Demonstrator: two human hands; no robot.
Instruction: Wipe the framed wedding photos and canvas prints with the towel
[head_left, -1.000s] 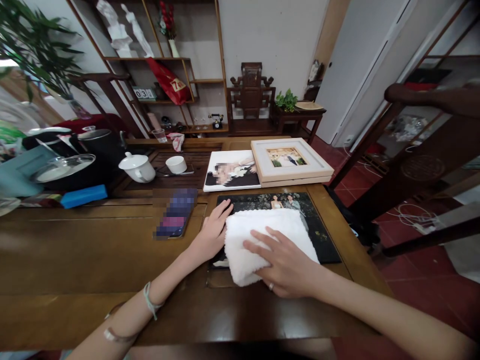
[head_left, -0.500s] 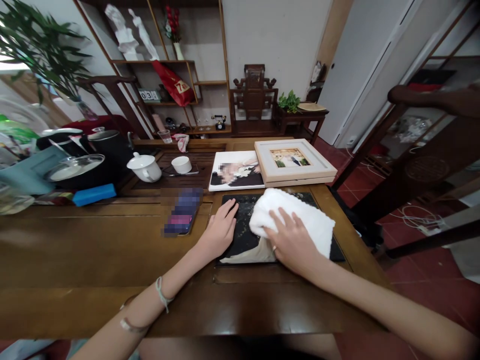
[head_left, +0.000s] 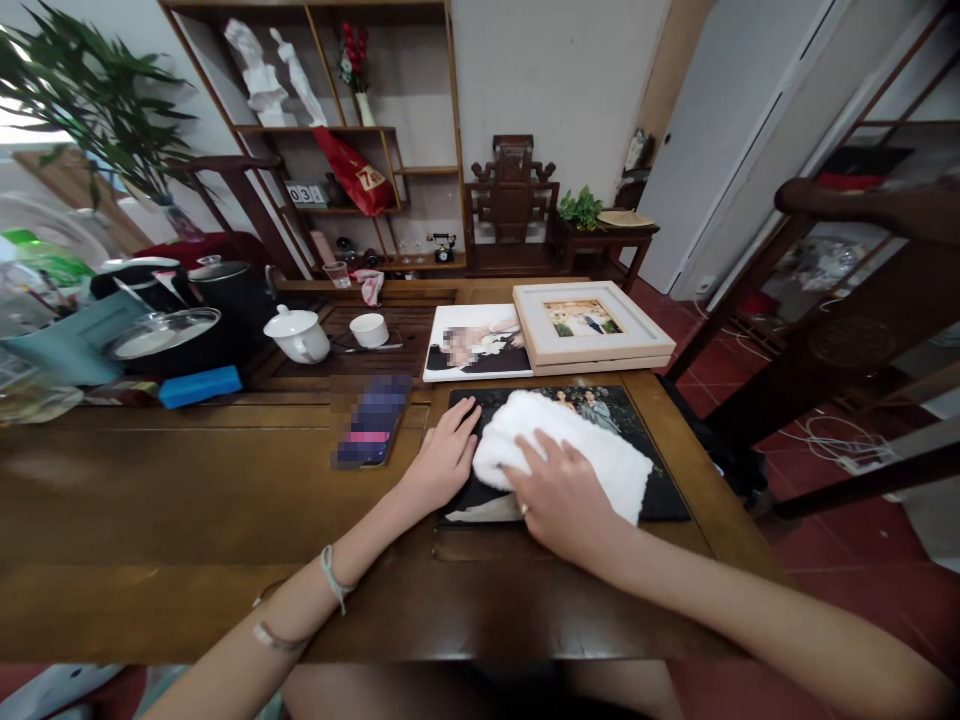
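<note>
A dark photo print (head_left: 637, 430) of a couple lies flat on the wooden table (head_left: 187, 500). On top of it is a white towel (head_left: 592, 450), and my right hand (head_left: 559, 490) presses down on the towel with fingers spread flat. My left hand (head_left: 442, 460) rests open on the print's left edge, holding it against the table. Just left of that hand lies a phone (head_left: 371, 420).
Behind the print are an unframed photo (head_left: 476, 345) and a light wooden framed photo (head_left: 589, 325). A white teapot (head_left: 298, 335), a cup (head_left: 370, 329), pots (head_left: 165, 335) and a blue sponge (head_left: 199, 386) stand at the left. A carved chair (head_left: 862, 300) is at the right.
My right hand slid the towel up and to the right over the print, then back toward the left. The left hand stayed on the print's edge.
</note>
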